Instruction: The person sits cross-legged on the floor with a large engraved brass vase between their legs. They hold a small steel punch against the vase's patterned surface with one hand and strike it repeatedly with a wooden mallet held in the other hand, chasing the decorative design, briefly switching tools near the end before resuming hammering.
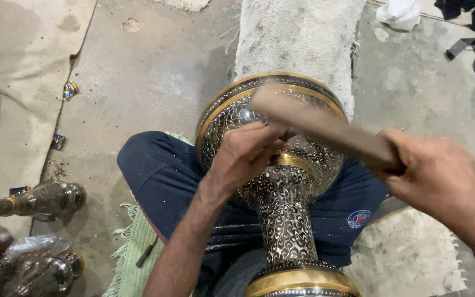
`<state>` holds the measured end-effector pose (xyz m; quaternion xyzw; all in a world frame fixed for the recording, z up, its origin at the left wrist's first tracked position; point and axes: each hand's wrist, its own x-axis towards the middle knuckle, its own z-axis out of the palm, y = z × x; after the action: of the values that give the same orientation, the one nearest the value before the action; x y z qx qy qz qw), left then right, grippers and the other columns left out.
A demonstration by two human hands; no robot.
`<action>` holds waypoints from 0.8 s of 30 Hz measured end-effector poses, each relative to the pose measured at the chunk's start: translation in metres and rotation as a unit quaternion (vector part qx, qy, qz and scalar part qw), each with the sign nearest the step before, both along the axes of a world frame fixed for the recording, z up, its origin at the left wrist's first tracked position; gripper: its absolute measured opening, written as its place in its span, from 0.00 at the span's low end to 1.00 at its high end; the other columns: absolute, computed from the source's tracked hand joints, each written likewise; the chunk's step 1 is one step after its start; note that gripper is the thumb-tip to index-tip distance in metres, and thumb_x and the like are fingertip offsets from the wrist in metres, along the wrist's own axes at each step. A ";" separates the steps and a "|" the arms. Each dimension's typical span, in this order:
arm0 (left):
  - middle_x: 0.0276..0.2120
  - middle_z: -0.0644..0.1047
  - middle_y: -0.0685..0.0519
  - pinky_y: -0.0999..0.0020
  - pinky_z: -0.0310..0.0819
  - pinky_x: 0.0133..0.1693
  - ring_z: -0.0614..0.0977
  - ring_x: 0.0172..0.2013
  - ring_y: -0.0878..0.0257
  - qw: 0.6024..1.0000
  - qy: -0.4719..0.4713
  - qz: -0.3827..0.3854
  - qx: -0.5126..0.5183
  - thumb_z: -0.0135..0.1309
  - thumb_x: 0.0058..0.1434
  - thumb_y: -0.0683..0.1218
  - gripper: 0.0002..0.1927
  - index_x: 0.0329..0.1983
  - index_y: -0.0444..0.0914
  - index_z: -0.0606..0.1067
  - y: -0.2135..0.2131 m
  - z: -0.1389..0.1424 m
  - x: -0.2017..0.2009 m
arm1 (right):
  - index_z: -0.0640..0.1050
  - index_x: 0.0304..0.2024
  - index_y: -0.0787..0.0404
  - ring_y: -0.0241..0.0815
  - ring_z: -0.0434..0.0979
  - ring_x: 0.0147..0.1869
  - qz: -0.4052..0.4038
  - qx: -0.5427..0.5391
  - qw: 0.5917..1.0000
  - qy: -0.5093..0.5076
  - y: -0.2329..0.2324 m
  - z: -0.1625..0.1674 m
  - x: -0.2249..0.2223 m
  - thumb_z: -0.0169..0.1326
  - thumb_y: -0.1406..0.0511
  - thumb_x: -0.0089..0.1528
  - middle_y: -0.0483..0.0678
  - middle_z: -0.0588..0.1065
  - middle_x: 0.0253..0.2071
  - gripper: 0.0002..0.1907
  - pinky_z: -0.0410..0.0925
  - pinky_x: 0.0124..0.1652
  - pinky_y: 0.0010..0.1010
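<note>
Head view shows the vase (pixel 281 181) lying across your lap, its pattern covering all that shows, while your left hand (pixel 243 157) pinches a small tool against its bulb and your right hand (pixel 441 176), apart, grips a blurred wooden mallet (pixel 320 126).

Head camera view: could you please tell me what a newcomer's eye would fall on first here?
A large engraved brass vase lies across the seated person's lap at centre. The left hand presses a small tool against its body, while the right hand grips a blurred wooden stick above it. Similar engraved pieces lie at lower left.
</note>
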<state>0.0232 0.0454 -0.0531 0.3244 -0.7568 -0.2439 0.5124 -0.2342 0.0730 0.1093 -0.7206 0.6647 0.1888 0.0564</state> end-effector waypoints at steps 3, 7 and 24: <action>0.30 0.81 0.55 0.71 0.82 0.29 0.82 0.28 0.66 0.999 -0.020 0.004 0.028 0.62 0.67 0.45 0.19 0.60 0.46 0.75 0.001 0.004 0.001 | 0.77 0.49 0.55 0.40 0.76 0.22 -0.059 -0.041 0.968 -0.239 0.000 -0.003 0.000 0.66 0.57 0.56 0.45 0.76 0.23 0.21 0.69 0.26 0.33; 0.36 0.81 0.55 0.71 0.86 0.38 0.83 0.35 0.67 0.999 0.009 0.006 -0.032 0.58 0.70 0.45 0.18 0.63 0.45 0.74 0.002 0.006 0.001 | 0.78 0.40 0.53 0.35 0.76 0.23 -0.010 -0.011 1.000 -0.012 0.002 -0.006 0.002 0.62 0.56 0.59 0.41 0.76 0.21 0.12 0.71 0.27 0.29; 0.35 0.80 0.57 0.72 0.83 0.34 0.82 0.32 0.67 1.000 0.002 -0.019 -0.012 0.57 0.72 0.45 0.21 0.67 0.47 0.70 -0.001 -0.001 0.003 | 0.79 0.47 0.57 0.34 0.80 0.25 -0.023 0.018 0.999 0.022 0.006 -0.005 0.004 0.63 0.58 0.61 0.47 0.80 0.24 0.15 0.72 0.30 0.30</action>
<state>0.0258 0.0447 -0.0542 0.3035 -0.7646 -0.2446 0.5132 -0.2303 0.0792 0.1044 -0.6997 0.6788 0.2149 0.0595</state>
